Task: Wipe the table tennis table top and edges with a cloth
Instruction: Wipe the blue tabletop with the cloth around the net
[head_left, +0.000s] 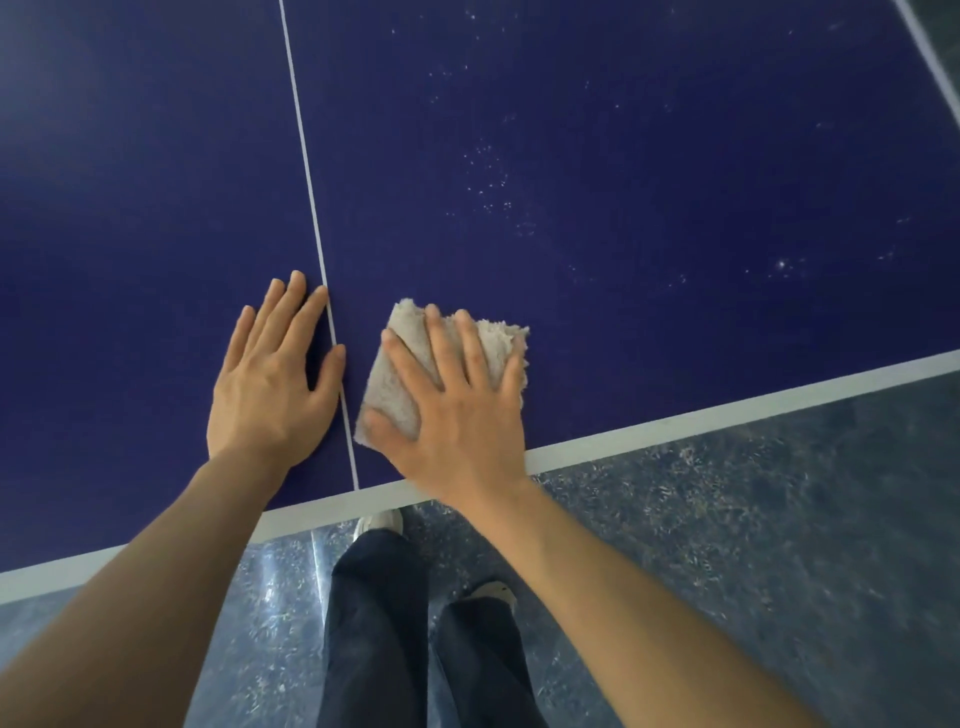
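The dark blue table tennis table top (597, 156) fills the upper view, with a thin white centre line (306, 171) and a white band along its near edge (727, 410). A folded beige cloth (400, 374) lies on the top just right of the centre line, close to the near edge. My right hand (457, 405) presses flat on the cloth with straight, spread fingers. My left hand (275, 379) rests flat on the bare top just left of the centre line, fingers straight. White specks dot the surface to the right of the cloth.
Below the table edge is a speckled grey-blue floor (753, 545). My legs in dark trousers (379, 623) and light shoes (382, 522) stand right at the edge. The table's right edge line (935, 57) shows at the top right corner.
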